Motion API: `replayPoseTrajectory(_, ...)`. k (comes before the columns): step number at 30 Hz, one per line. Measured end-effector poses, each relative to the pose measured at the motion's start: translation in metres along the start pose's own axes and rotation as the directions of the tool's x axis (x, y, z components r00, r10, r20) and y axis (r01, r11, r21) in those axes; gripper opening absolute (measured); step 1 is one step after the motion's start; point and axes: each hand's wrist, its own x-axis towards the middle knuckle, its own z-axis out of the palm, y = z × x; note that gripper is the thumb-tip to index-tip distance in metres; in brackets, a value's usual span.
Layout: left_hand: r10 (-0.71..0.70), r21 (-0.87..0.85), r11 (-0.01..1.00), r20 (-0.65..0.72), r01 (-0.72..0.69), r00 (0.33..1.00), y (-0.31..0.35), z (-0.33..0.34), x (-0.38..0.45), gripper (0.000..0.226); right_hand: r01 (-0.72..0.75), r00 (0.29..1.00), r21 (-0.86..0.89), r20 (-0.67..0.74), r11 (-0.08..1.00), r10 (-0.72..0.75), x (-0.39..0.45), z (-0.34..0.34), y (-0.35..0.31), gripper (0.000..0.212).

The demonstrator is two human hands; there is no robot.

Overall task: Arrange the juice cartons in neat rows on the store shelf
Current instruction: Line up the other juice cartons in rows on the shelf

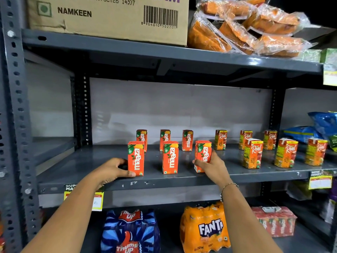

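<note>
Head view: on the grey shelf [91, 161], the left hand [111, 170] clasps the front-left Maaza carton [135, 158] and the right hand [212, 166] wraps the tilted front-right carton [203, 155], likely squaring the front row (Real cartons [252, 154] beside).

Maaza cartons [135, 158]; Real cartons [252, 154]; NAMKEEN box [109, 17]; Fanta pack [205, 229]; Thums Up pack [130, 230].
</note>
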Motion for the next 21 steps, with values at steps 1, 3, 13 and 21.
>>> replayPoseTrajectory(1, 0.001, 0.001, 1.0, 0.002, -0.001, 1.0, 0.0003, 0.0002, -0.0001, 0.031, 0.002, 1.0, 0.005, 0.012, 1.0, -0.002, 0.0, -0.0002, -0.0004, 0.053)
replayPoseTrajectory(3, 0.001, 0.008, 1.0, -0.001, -0.001, 1.0, 0.0001, 0.0003, 0.0003, 0.03, 0.002, 0.999, 0.006, 0.034, 1.0, -0.002, 0.0, -0.0011, -0.0019, 0.053)
replayPoseTrajectory(13, 0.022, -0.007, 1.0, 0.01, -0.021, 1.0, -0.0017, -0.0001, 0.001, 0.027, -0.01, 0.995, -0.016, 0.096, 1.0, 0.011, -0.0018, -0.0039, -0.0046, 0.055)
replayPoseTrajectory(21, 0.033, -0.001, 0.999, 0.019, -0.033, 0.999, -0.0069, -0.0011, 0.0049, 0.027, -0.007, 0.998, -0.064, 0.06, 0.998, 0.011, -0.0021, -0.0001, -0.0031, 0.052)
